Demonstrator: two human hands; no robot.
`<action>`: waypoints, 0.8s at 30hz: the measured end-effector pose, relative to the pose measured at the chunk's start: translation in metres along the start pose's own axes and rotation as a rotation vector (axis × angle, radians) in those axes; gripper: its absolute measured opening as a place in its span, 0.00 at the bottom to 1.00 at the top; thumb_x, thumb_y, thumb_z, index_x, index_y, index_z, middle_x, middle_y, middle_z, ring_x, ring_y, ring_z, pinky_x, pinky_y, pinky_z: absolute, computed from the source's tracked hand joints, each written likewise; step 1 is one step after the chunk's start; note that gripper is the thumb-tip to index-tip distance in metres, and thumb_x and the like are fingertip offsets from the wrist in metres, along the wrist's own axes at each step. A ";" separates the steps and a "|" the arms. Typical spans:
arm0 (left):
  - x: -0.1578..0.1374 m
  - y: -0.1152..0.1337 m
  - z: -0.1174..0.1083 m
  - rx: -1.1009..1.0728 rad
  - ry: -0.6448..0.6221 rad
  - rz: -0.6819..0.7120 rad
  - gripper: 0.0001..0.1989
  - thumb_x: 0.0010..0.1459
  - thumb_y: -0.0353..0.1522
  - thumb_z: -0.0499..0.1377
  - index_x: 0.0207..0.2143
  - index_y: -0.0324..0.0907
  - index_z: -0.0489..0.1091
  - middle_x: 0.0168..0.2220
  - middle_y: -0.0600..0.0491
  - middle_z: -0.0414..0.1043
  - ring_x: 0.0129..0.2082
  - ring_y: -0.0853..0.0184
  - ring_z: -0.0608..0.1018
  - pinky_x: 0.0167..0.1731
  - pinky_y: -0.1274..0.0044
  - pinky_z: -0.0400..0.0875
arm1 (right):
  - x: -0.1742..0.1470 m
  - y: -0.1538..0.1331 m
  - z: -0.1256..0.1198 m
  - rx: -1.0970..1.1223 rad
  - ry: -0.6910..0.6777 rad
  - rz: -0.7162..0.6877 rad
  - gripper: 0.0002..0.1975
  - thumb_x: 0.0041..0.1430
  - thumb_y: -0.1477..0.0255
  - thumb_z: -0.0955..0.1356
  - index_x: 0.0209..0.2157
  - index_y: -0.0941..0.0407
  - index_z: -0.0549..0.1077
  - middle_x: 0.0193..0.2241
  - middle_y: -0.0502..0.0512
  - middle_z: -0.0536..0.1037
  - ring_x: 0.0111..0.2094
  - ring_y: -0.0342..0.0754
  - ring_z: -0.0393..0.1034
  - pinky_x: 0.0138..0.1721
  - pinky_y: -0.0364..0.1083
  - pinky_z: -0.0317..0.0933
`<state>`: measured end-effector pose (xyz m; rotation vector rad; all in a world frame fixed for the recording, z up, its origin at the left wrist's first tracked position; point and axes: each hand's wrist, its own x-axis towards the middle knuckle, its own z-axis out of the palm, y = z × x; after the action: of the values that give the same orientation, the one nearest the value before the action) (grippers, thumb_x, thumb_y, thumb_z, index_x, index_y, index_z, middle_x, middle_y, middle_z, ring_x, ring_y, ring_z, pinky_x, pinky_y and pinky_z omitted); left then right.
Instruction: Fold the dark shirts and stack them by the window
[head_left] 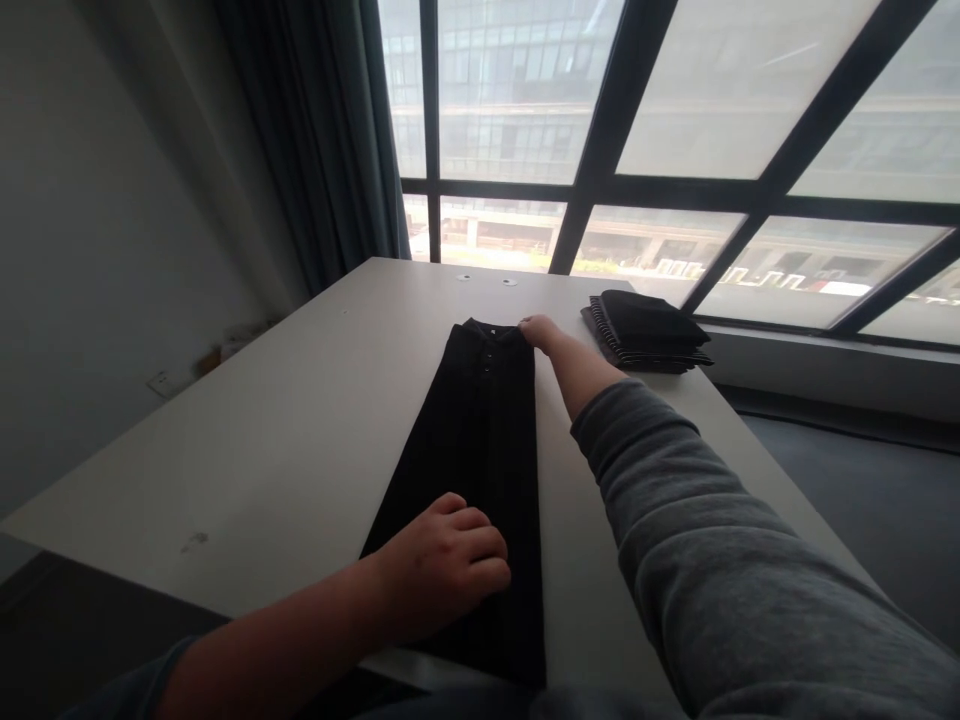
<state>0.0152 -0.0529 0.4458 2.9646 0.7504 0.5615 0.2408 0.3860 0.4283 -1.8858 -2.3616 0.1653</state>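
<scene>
A long black garment [491,450], perhaps trousers, lies lengthwise on the white table, its narrow banded end pointing toward the window. A small label and a short row of buttons show near that end. My right hand [538,332] reaches far forward and has its fingers closed at the garment's far right corner; the fingertips are partly hidden. Closer to me, my left hand [448,570] lies palm down on the cloth with its fingers curled into it. The lower end of the garment runs to the table's near edge, partly behind my left hand and forearm.
A stack of folded dark clothes [649,330] sits at the right far edge of the white table [300,430]. Two small round fittings [509,282] are near its far end. Beyond stand large windows and a dark curtain [322,130]. A wall socket [160,383] is at left.
</scene>
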 end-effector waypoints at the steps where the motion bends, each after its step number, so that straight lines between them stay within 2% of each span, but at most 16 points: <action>1: -0.007 -0.003 0.003 0.001 -0.018 -0.018 0.05 0.71 0.26 0.58 0.41 0.43 0.72 0.45 0.57 0.80 0.42 0.69 0.76 0.45 0.70 0.60 | 0.001 -0.007 0.006 0.005 -0.025 0.010 0.23 0.73 0.58 0.68 0.61 0.57 0.73 0.62 0.63 0.73 0.60 0.58 0.71 0.62 0.60 0.66; 3: -0.020 -0.008 0.012 0.010 -0.069 -0.051 0.04 0.68 0.26 0.61 0.41 0.43 0.72 0.45 0.56 0.79 0.42 0.68 0.76 0.45 0.69 0.60 | -0.001 -0.018 0.021 0.021 -0.080 0.034 0.26 0.76 0.57 0.64 0.66 0.57 0.70 0.66 0.65 0.69 0.65 0.60 0.67 0.65 0.57 0.62; 5: -0.031 -0.012 0.019 0.004 -0.105 -0.086 0.05 0.67 0.26 0.62 0.41 0.43 0.72 0.45 0.56 0.79 0.43 0.67 0.76 0.44 0.69 0.60 | -0.006 -0.026 0.037 0.027 -0.130 0.067 0.31 0.76 0.56 0.61 0.72 0.58 0.63 0.72 0.67 0.60 0.70 0.62 0.59 0.68 0.56 0.57; 8: -0.044 -0.014 0.026 -0.031 -0.119 -0.114 0.05 0.66 0.26 0.63 0.41 0.44 0.72 0.46 0.56 0.79 0.43 0.67 0.76 0.44 0.69 0.61 | -0.012 -0.029 0.058 0.024 -0.171 0.127 0.39 0.75 0.51 0.57 0.77 0.56 0.50 0.77 0.65 0.45 0.76 0.65 0.44 0.72 0.64 0.47; 11: -0.052 -0.012 0.027 -0.058 -0.118 -0.089 0.05 0.66 0.26 0.63 0.39 0.44 0.72 0.44 0.56 0.78 0.41 0.67 0.76 0.44 0.69 0.60 | -0.013 -0.029 0.069 0.019 -0.167 0.171 0.40 0.75 0.49 0.52 0.78 0.55 0.42 0.78 0.64 0.37 0.77 0.64 0.35 0.72 0.70 0.38; 15: -0.056 -0.011 0.026 -0.088 -0.121 -0.076 0.05 0.67 0.26 0.63 0.37 0.44 0.71 0.42 0.57 0.78 0.40 0.68 0.75 0.43 0.70 0.61 | -0.011 -0.028 0.072 0.007 -0.154 0.202 0.42 0.74 0.48 0.51 0.79 0.57 0.40 0.78 0.65 0.35 0.77 0.64 0.33 0.72 0.71 0.32; 20: -0.060 -0.012 0.025 -0.209 -0.134 -0.130 0.06 0.63 0.24 0.63 0.36 0.43 0.72 0.46 0.58 0.80 0.43 0.69 0.78 0.44 0.71 0.65 | -0.014 -0.031 0.072 0.000 -0.137 0.246 0.42 0.74 0.46 0.50 0.79 0.55 0.41 0.78 0.64 0.37 0.77 0.64 0.34 0.72 0.73 0.30; 22: -0.062 -0.011 0.023 -0.265 -0.130 -0.154 0.07 0.63 0.26 0.63 0.42 0.45 0.74 0.51 0.56 0.80 0.48 0.66 0.79 0.49 0.71 0.66 | -0.018 -0.034 0.069 -0.010 -0.105 0.251 0.42 0.74 0.47 0.50 0.78 0.56 0.43 0.78 0.65 0.38 0.77 0.64 0.35 0.71 0.73 0.29; 24: -0.068 -0.012 0.024 -0.276 -0.109 -0.196 0.14 0.65 0.30 0.63 0.52 0.47 0.75 0.58 0.52 0.77 0.55 0.61 0.77 0.56 0.68 0.67 | -0.028 -0.040 0.063 -0.039 -0.026 0.213 0.42 0.75 0.48 0.50 0.78 0.59 0.44 0.78 0.66 0.38 0.77 0.64 0.34 0.72 0.72 0.28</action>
<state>-0.0372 -0.0725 0.3995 2.6102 0.8631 0.4462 0.1982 0.3493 0.3714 -2.1642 -2.1897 0.1647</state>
